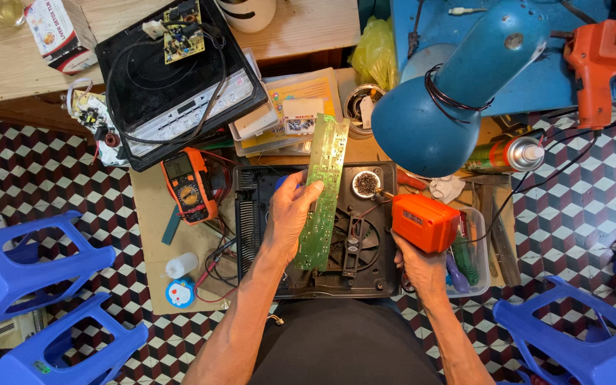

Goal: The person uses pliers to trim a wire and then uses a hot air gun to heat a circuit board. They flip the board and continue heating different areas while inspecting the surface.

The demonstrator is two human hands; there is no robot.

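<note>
Green board — held upright over the open black casing, our left hand grasping its edge. At three o'clock, our right hand is clenched on the orange soldering gun; multimeter at nine — lamp at one.

it was an electronics repair workshop: a multimeter, bare circuit boards and an opened cooktop crowded the blue lamp.
</note>
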